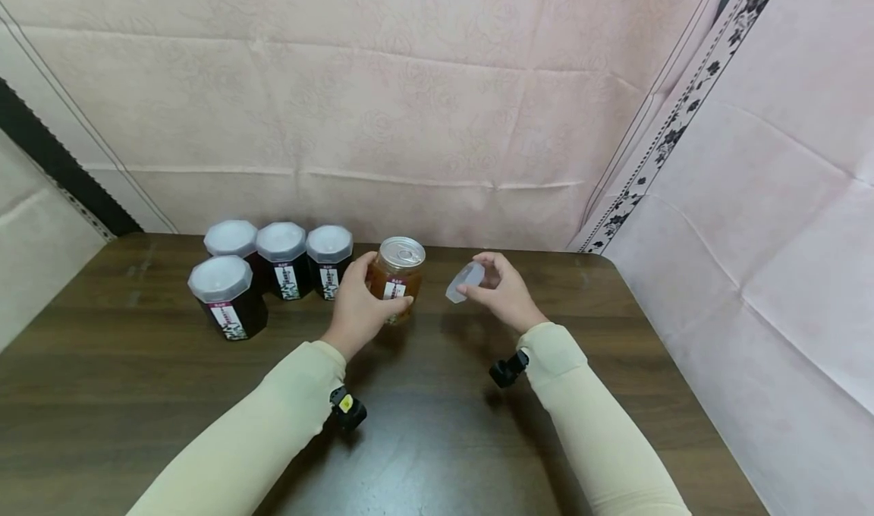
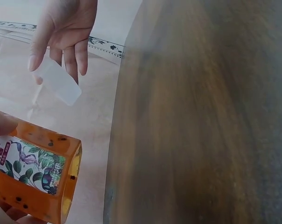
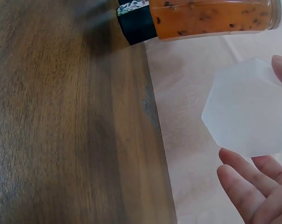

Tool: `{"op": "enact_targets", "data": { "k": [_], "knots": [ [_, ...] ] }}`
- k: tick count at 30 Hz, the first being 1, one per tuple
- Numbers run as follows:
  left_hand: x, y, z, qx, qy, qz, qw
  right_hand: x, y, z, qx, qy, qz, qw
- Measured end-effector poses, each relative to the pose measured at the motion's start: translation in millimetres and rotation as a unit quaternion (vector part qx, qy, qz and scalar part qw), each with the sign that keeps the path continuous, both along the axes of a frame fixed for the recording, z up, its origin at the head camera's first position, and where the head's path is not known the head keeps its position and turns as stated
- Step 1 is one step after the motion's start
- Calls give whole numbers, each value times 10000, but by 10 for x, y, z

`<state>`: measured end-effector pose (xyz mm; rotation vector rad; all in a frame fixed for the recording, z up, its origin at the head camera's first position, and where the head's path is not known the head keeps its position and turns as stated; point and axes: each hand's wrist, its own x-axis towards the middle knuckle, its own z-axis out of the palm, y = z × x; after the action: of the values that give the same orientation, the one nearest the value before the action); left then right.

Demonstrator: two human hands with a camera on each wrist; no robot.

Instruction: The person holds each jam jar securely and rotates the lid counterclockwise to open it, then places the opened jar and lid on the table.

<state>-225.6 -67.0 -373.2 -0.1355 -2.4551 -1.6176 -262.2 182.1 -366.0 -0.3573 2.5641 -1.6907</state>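
Observation:
My left hand (image 1: 359, 307) grips a jar (image 1: 403, 273) of orange jam with dark seeds, thumb across its label. The jar has a silver metal top and is held up off the table, its base showing in the left wrist view. To its right, my right hand (image 1: 504, 292) pinches a translucent plastic lid (image 1: 466, 282) between thumb and fingers, apart from the jar. In the right wrist view the lid (image 3: 248, 109) shows its many-sided flat face. The left wrist view has the jar (image 2: 33, 168) low at the left and the lid (image 2: 59, 81) above it.
Left of the jar, several dark jars with frosted many-sided lids stand on the brown wooden table (image 1: 437, 440); one jar (image 1: 228, 296) is nearer the front. A pale patterned cloth (image 1: 410, 106) hangs behind the table, and another white cloth (image 1: 771, 235) along the right.

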Motion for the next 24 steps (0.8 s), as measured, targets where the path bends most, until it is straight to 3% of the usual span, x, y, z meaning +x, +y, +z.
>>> {"op": "enact_targets", "data": {
  "k": [10,24],
  "knots": [
    [-56,50,40,24,-106,193,9998,-67,-12,-36,-251,242,-308,9989],
    [-116,52,53,167,-236,332,9990,-106,-32,-95,-466,144,-475,9977]
  ]
}}
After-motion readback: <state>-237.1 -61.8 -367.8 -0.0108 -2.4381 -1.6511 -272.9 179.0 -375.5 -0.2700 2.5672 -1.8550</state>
